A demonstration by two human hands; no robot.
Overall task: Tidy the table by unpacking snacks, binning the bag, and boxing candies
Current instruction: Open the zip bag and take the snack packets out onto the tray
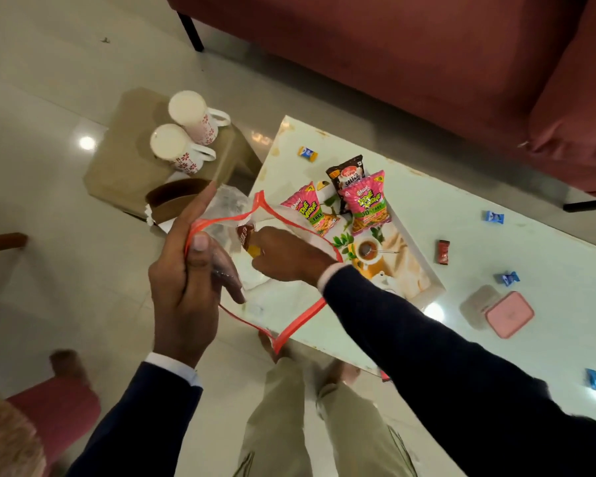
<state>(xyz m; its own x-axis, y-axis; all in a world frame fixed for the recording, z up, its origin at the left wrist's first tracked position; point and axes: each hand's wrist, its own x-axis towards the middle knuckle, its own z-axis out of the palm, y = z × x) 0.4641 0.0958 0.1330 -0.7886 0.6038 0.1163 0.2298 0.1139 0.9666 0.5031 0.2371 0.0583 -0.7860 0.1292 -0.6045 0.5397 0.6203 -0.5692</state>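
A clear plastic bag with an orange rim [291, 327] hangs open over the table's near corner. My left hand [190, 280] pinches its rim at the left side. My right hand [286, 256] reaches into the bag's mouth and grips a small brown and yellow snack packet [247, 239]. Two pink snack packets [367, 204] [312, 211] and a dark salted packet [346, 173] lie on a printed tray [424, 287]. Wrapped candies are scattered on the table: blue ones [307, 153] [494, 217] [507, 278] and a red one [443, 252]. A pink lidded box [510, 315] sits at the right.
The white table [530, 356] has a red sofa [427, 56] behind it. Left of the table, a low stool [117, 166] carries two flowered mugs [195, 117] [176, 148]. A brown round container [176, 199] stands by the stool. My legs are below the bag.
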